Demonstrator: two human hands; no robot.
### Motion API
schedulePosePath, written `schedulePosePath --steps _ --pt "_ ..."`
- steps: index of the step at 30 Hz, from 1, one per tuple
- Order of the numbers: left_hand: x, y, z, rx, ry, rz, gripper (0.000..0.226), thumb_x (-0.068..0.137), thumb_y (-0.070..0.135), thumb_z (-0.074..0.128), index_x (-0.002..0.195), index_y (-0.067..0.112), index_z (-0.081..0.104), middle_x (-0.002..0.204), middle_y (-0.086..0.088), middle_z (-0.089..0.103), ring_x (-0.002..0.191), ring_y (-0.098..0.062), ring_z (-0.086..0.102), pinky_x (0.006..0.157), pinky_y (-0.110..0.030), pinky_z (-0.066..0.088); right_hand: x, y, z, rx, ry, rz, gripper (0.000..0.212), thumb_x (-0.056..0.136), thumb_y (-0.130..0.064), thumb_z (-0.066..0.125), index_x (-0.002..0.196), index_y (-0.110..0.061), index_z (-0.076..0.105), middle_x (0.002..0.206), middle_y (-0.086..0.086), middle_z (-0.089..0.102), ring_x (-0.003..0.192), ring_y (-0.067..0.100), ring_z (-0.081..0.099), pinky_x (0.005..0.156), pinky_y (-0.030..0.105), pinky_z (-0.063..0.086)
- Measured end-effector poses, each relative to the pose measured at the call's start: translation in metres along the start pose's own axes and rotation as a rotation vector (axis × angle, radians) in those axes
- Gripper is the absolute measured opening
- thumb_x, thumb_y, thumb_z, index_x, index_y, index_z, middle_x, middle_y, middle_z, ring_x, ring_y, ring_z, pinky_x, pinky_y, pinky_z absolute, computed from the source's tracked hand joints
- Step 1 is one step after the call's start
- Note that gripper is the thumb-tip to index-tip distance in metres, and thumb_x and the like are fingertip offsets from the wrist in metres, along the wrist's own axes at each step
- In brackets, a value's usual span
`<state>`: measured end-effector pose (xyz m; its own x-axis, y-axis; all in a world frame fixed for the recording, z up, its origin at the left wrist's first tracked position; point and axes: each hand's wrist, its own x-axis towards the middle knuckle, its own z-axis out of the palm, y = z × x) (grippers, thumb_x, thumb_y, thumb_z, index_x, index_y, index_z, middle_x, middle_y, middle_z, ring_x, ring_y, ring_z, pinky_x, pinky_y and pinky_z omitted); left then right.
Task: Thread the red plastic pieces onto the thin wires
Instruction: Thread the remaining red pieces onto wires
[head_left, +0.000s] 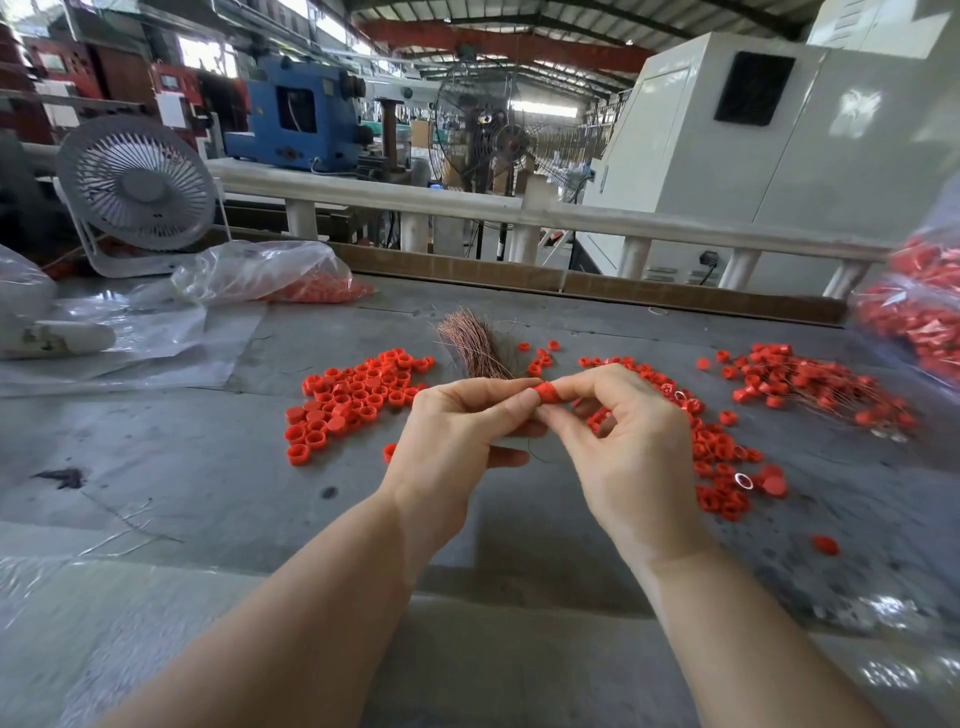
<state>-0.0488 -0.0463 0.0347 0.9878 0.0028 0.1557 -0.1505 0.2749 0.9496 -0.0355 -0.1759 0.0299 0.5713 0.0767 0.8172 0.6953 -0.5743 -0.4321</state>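
My two hands meet at the centre of the frame, above the grey bench (156, 467). My right hand (623, 457) pinches a red plastic piece (549, 393) between thumb and forefinger, its other fingers curled loosely beneath. My left hand (457, 431) comes in from the left with its fingertips pressed together right against that piece; a thin dark wire (532, 456) trails down from between the two hands, though I cannot tell exactly which fingers hold it.

Just beyond my hands, toward the top of the bench, lies a bundle of thin coppery wires (475, 343), fanned out at its far end. Left of centre sits a heap of loose red pieces (353, 400). Another scatter of red pieces (722, 457) spreads behind and to the right of my right hand. Further right, a pile of red pieces already on wires (815, 387) lies with the fine strands sticking out.

At the right edge of the frame a clear bag of red pieces (919, 306) bulges. In the upper left stands a small white fan (137, 184), with another plastic bag (270, 275) holding red pieces beside it.
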Motion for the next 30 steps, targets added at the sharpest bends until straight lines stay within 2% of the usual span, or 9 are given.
schedulePosePath --steps 5,12,19,24,30 --pt "0.0007 0.0015 -0.0002 -0.039 -0.044 -0.05 0.018 0.089 0.011 0.055 0.088 0.013 0.073 0.076 -0.004 0.072 0.071 -0.009 0.067 0.051 -0.019 0.05 -0.0001 -0.0003 -0.0016 -0.007 0.001 -0.024 0.007 0.077 -0.006 0.072 0.083 -0.006 0.069 0.076 0.001 0.064 0.067 0.013 0.056 0.063 0.03 0.05" --pt "-0.0005 0.001 0.0018 -0.034 -0.069 -0.061 0.02 0.089 0.007 0.054 0.089 0.012 0.073 0.075 -0.004 0.071 0.067 -0.01 0.067 0.051 -0.019 0.051 -0.0007 -0.0006 -0.0021 -0.055 0.021 -0.006 0.004 0.075 -0.007 0.067 0.079 -0.005 0.067 0.073 0.002 0.06 0.065 0.019 0.056 0.06 0.036 0.051" --pt "-0.0015 0.0011 0.0031 0.005 -0.085 -0.063 0.019 0.089 0.008 0.055 0.087 0.011 0.073 0.072 -0.004 0.07 0.064 -0.01 0.067 0.05 -0.019 0.051 0.0003 -0.0009 -0.0037 -0.134 0.001 -0.045 0.009 0.074 -0.01 0.064 0.07 -0.002 0.062 0.068 0.006 0.057 0.062 0.023 0.053 0.056 0.038 0.048" --pt "-0.0018 0.0006 0.0027 0.023 -0.085 -0.053 0.019 0.089 0.007 0.055 0.088 0.01 0.073 0.073 -0.006 0.071 0.065 -0.01 0.067 0.051 -0.019 0.051 0.0006 -0.0015 -0.0039 -0.174 -0.002 -0.083 0.01 0.074 -0.009 0.064 0.067 -0.002 0.06 0.066 0.006 0.056 0.061 0.021 0.051 0.055 0.032 0.044" --pt "0.0002 0.0004 0.0016 -0.02 -0.059 -0.043 0.02 0.088 0.007 0.054 0.087 0.009 0.074 0.079 -0.006 0.072 0.072 -0.011 0.067 0.055 -0.02 0.052 -0.0004 -0.0011 -0.0024 -0.15 -0.013 -0.101 0.006 0.076 -0.005 0.065 0.072 -0.001 0.063 0.071 0.007 0.057 0.066 0.022 0.052 0.058 0.032 0.046"
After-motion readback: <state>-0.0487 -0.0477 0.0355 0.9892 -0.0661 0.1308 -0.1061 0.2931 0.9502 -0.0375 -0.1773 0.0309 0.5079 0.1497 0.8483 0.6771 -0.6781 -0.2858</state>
